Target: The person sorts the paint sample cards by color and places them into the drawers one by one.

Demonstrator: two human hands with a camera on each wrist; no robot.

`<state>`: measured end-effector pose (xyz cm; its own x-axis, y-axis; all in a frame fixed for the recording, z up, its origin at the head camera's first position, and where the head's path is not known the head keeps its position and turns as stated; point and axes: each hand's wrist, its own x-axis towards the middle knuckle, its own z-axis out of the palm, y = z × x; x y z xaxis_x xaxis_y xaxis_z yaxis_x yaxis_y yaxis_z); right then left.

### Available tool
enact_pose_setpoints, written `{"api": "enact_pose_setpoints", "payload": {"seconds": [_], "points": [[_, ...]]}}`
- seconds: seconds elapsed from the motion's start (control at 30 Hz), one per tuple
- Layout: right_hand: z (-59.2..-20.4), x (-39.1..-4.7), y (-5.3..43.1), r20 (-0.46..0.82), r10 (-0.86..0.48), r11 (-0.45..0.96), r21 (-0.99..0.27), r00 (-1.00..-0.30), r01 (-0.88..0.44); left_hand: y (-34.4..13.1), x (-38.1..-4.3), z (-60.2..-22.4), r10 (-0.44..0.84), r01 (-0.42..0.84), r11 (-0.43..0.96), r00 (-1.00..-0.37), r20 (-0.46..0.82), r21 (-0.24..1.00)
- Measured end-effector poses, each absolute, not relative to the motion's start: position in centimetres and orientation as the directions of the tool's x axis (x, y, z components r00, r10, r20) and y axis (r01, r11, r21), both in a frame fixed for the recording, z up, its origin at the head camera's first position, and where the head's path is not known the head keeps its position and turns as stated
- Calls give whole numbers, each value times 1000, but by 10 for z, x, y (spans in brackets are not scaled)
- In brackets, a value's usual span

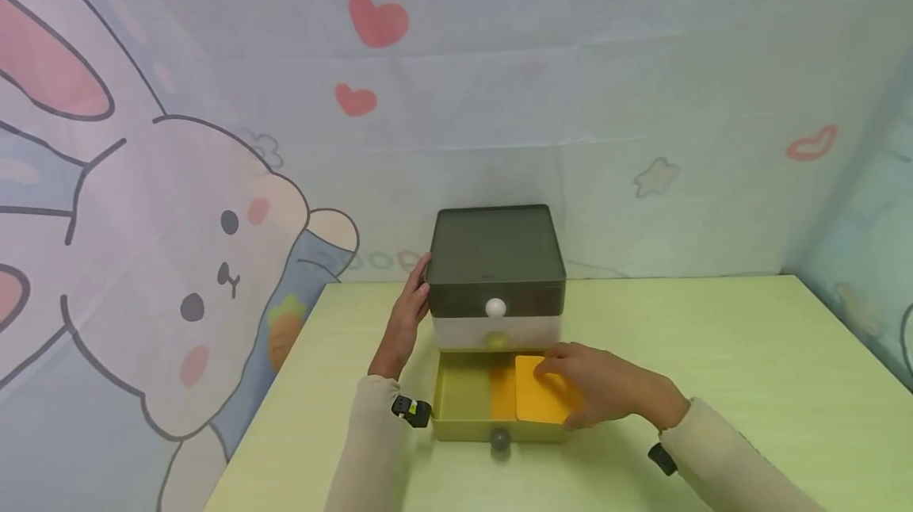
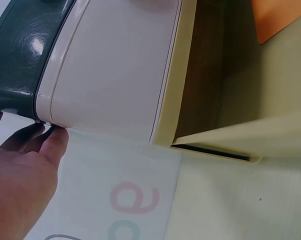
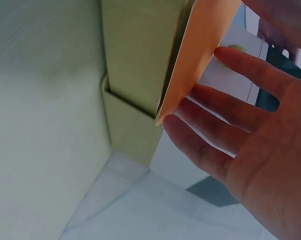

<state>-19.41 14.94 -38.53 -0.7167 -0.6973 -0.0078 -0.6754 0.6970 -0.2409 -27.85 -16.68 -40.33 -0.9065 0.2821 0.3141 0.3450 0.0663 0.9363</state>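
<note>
A three-tier drawer box stands on the table, dark green on top, white in the middle. Its yellow-green bottom drawer is pulled out. My left hand rests its fingertips against the box's left side, at the green and white tiers in the left wrist view. My right hand holds a thin orange card with rounded corners at the drawer's right side, overlapping the front rim. Its fingers touch the card's edge in the right wrist view. Another orange piece lies on the drawer floor.
A grey knob is on the bottom drawer's front, and a white knob on the top tier. The pale green table extends to both sides. Behind it hangs a printed cloth with a cartoon rabbit.
</note>
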Motion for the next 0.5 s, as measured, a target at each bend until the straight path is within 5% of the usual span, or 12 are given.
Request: {"api": "enact_pose_setpoints", "payload": {"seconds": [0.5], "points": [[-394,-210,110,-52,-702,705,-195,-710,-682,-170,-274,-400,279,336,77,-911,303,939]]}}
